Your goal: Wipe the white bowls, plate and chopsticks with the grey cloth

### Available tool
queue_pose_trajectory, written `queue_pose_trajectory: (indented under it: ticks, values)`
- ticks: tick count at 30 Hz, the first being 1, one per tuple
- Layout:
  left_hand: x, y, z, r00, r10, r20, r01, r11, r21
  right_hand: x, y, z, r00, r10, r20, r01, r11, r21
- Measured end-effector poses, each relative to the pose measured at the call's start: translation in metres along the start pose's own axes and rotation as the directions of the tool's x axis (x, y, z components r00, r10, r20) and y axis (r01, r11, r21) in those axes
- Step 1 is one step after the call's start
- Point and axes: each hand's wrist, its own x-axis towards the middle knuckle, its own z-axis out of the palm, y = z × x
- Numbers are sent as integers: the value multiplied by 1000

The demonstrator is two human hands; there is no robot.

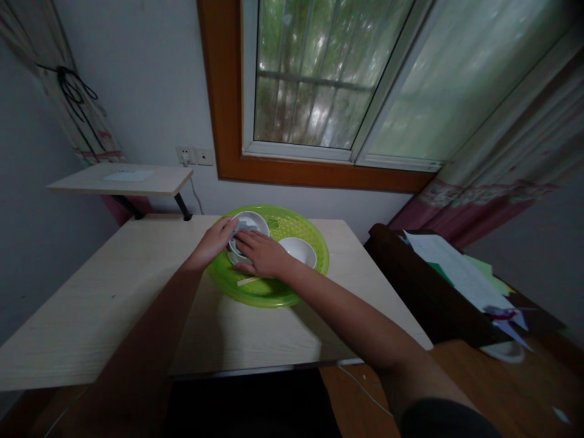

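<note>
A white bowl (261,218) sits on the left part of a round green tray (312,234). My left hand (213,242) grips its left rim, fingers along the edge. Inside the bowl lies a crumpled greyish cloth (247,225), partly hidden. My right hand (263,254) presses on the cloth with its fingers in the bowl and its thumb low at the near side. Under the bowl, the edge of another pale dish (233,258) shows. A second white bowl (301,248) stands to the right, partly behind my right wrist. Pale chopsticks (246,281) poke out below my right hand.
The tray rests on a light wooden table (150,292) against the wall. A small raised shelf (159,178) with a sheet of paper stands at the back left, near wall sockets (195,156). To the right is a dark cabinet (410,286) with papers on top.
</note>
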Motion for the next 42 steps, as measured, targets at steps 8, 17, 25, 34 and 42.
queue_pose_trajectory:
  ticks: [8,17,25,34,42]
  values:
    - [1,-2,0,994,-112,9,113,993,-28,4,-1,-8,983,183,14,-178,970,-164]
    - [2,-4,-2,993,-120,-20,120,992,33,1,-6,-16,987,121,108,-128,990,63]
    - [2,-5,-3,999,-38,5,38,996,86,1,-3,-12,999,1,40,-9,979,205]
    - [0,1,-1,995,-80,53,81,997,-11,1,1,-8,992,128,-20,-129,989,-72]
    - [-1,0,-3,995,-97,-34,96,995,-42,4,-4,-21,983,156,101,-144,983,-115]
